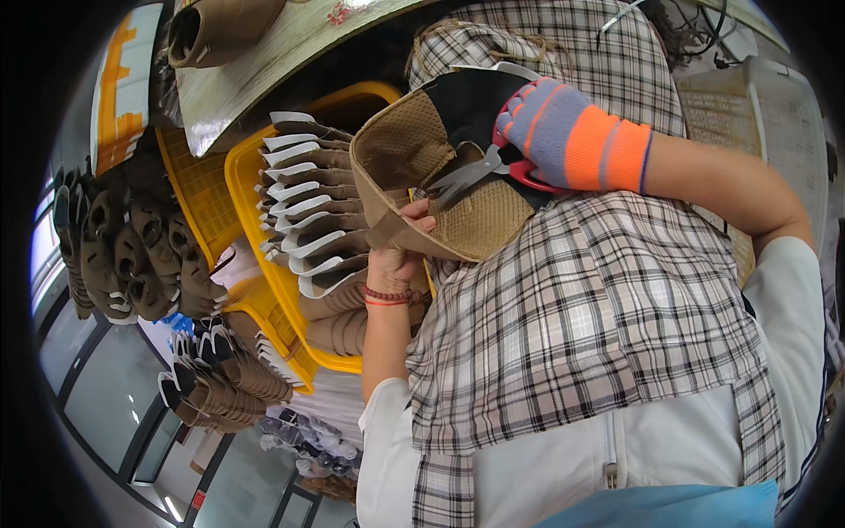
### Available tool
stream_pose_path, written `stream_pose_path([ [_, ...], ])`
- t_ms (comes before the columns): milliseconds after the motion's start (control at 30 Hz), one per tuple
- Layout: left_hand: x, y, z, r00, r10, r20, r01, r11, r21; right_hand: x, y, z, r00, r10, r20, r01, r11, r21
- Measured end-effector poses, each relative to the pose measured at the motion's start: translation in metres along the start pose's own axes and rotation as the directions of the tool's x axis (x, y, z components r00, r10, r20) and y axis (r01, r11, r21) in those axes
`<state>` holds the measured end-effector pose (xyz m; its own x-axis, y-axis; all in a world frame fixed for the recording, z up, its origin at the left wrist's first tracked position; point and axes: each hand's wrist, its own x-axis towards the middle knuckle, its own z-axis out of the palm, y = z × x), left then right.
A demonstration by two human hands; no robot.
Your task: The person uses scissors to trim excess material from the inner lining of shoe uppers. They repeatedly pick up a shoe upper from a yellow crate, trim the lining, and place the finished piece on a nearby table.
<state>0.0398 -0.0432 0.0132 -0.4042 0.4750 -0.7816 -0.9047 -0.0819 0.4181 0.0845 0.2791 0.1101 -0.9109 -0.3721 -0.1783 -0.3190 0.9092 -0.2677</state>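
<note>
Gripping red-handled steel scissors, the orange-and-grey-gloved right hand, upper centre, could slip, nicking the bare left hand holding the tan mesh-lined shoe upper.

At centre there are one pair of scissors, one tan shoe upper, one bare left hand and one gloved right hand; left of centre, at least two yellow baskets; upper left, one brown shoe piece.

Beyond the grip and to its left, a pale tabletop bore a brown shoe piece; farther left was a white-and-orange panel. Glass panes showed well to its left, a pale plastic crate to its right.
</note>
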Motion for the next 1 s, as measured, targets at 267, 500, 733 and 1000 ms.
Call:
stream_pose_path([
  [267,0.002,-0.005,-0.006,0.999,0.013,-0.048,-0.014,0.999,-0.038,0.013,-0.003,0.006,1.0,-0.017,0.01,0.018,0.987,-0.16],
  [500,0.004,-0.01,-0.008,0.998,0.015,-0.054,-0.019,0.996,-0.084,0.013,-0.007,0.008,1.0,-0.018,0.023,0.022,0.984,-0.176],
  [733,-0.002,-0.006,0.001,0.998,0.003,-0.059,-0.009,0.996,-0.093,0.014,-0.001,-0.001,0.956,0.109,0.273,-0.108,0.994,-0.018],
  [1000,-0.006,0.003,0.032,0.998,0.065,0.013,-0.065,0.998,0.014,-0.006,0.023,0.013,0.987,0.043,0.155,-0.059,0.993,0.101],
])
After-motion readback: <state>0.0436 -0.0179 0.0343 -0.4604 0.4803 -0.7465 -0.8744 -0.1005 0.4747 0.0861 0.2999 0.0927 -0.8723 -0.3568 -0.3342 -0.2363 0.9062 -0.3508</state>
